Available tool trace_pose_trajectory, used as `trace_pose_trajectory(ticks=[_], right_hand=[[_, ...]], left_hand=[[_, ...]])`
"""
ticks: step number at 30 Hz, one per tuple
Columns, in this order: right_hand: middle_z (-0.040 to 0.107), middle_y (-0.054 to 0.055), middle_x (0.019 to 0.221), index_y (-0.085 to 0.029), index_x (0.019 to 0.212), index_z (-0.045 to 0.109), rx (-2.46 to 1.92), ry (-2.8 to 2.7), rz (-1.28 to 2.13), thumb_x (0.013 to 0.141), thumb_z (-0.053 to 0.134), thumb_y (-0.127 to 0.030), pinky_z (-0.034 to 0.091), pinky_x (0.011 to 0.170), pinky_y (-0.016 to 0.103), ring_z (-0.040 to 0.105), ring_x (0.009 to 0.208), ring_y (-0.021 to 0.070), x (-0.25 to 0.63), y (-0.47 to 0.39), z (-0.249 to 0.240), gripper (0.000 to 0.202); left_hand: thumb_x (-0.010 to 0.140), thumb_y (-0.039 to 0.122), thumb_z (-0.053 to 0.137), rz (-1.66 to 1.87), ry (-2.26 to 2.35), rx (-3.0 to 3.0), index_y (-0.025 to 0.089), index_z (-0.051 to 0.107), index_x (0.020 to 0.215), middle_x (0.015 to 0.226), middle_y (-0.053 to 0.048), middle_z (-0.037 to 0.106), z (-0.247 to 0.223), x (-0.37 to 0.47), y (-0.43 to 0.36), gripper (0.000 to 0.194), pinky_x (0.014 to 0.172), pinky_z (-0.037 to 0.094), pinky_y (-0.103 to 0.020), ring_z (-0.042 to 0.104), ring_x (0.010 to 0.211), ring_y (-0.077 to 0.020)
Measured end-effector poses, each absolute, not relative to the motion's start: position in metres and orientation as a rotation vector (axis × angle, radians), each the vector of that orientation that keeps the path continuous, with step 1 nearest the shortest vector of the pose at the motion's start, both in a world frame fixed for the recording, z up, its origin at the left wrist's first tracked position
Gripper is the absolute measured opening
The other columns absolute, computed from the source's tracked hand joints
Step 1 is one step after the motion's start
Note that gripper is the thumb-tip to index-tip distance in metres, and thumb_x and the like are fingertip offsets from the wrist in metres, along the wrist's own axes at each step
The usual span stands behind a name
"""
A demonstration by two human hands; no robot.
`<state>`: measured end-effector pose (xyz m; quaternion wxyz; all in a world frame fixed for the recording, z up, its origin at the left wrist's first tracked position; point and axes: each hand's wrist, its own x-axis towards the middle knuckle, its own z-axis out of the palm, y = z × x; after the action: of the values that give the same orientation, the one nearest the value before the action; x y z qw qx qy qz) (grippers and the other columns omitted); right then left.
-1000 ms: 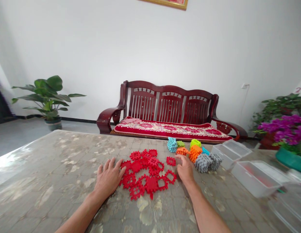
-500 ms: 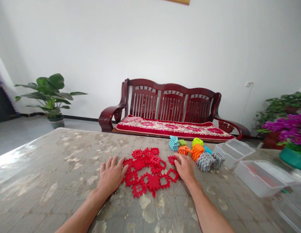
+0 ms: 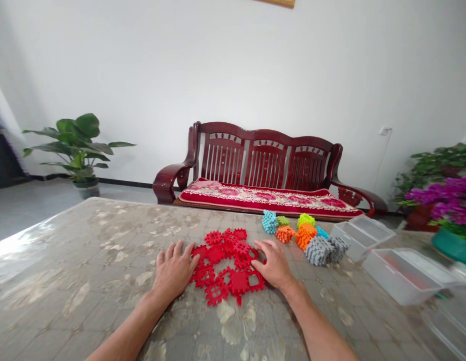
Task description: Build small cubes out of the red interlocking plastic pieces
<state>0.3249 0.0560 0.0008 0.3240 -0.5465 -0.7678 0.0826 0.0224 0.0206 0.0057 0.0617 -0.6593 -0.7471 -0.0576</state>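
Note:
A loose pile of flat red toothed pieces [image 3: 239, 282], some solid and some with open frames, lies on the patterned tablecloth in front of me. At the pile's left edge my left hand [image 3: 176, 268] rests palm down, fingers spread, its fingertips beside the red pieces. My right hand [image 3: 274, 264] lies against the right edge, fingers apart, covering part of a few red pieces. Neither hand grips anything. Beyond my right hand stand stacks of similar pieces: light blue [image 3: 269, 222], orange [image 3: 305, 235] and grey [image 3: 319, 250].
Clear plastic boxes [image 3: 402, 276] stand on the table [image 3: 105, 281] at the right. Purple flowers in a green pot [image 3: 453, 245] are at the far right. Behind the table are a wooden bench [image 3: 266, 158] and a potted plant [image 3: 86, 188].
My right hand has moved left toward the pile, and the loose red pieces near it have been pushed in or covered. My left hand has barely moved.

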Motion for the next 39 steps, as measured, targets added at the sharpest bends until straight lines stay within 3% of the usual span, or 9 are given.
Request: trace_pose_trajectory(ticks=[8, 21, 29, 39], right_hand=[[0.073, 0.005, 0.111, -0.023, 0.131, 0.060, -1.406, -1.843, 0.317, 0.065, 0.066, -0.017, 0.045, 0.103, 0.043, 0.063, 0.108, 0.0256, 0.341, 0.069, -0.001, 0.066], [0.069, 0.008, 0.129, -0.020, 0.136, 0.054, -1.394, -1.698, 0.526, 0.062, 0.050, -0.007, 0.040, 0.112, 0.040, 0.061, 0.124, 0.0198, 0.387, 0.098, -0.032, 0.075], [0.065, 0.009, 0.134, -0.022, 0.140, 0.054, -1.470, -1.845, 0.359, 0.068, 0.061, -0.018, 0.038, 0.113, 0.045, 0.056, 0.128, 0.0254, 0.382, 0.092, -0.025, 0.072], [0.067, 0.008, 0.129, -0.021, 0.133, 0.060, -1.503, -1.867, 0.305, 0.065, 0.055, -0.013, 0.041, 0.109, 0.043, 0.058, 0.122, 0.0251, 0.382, 0.094, -0.028, 0.069]], left_hand=[[0.097, 0.046, 0.037, -0.168, -2.241, -1.992, 0.028, 0.052, 0.142, 0.150, -0.014, 0.048, 0.005, 0.022, 0.021, 0.050, 0.114, 0.029, -0.053, 0.042, 0.140, -0.0327], [0.097, 0.044, 0.037, -0.157, -2.247, -2.000, 0.028, 0.051, 0.143, 0.151, -0.013, 0.048, 0.006, 0.021, 0.021, 0.050, 0.115, 0.029, -0.053, 0.041, 0.141, -0.0328], [0.097, 0.044, 0.037, -0.170, -2.244, -1.996, 0.029, 0.051, 0.142, 0.151, -0.013, 0.049, 0.004, 0.020, 0.022, 0.050, 0.115, 0.029, -0.054, 0.042, 0.140, -0.0320], [0.097, 0.043, 0.036, -0.177, -2.234, -2.006, 0.027, 0.052, 0.142, 0.149, -0.015, 0.050, 0.008, 0.022, 0.020, 0.050, 0.114, 0.030, -0.054, 0.043, 0.140, -0.0330]])
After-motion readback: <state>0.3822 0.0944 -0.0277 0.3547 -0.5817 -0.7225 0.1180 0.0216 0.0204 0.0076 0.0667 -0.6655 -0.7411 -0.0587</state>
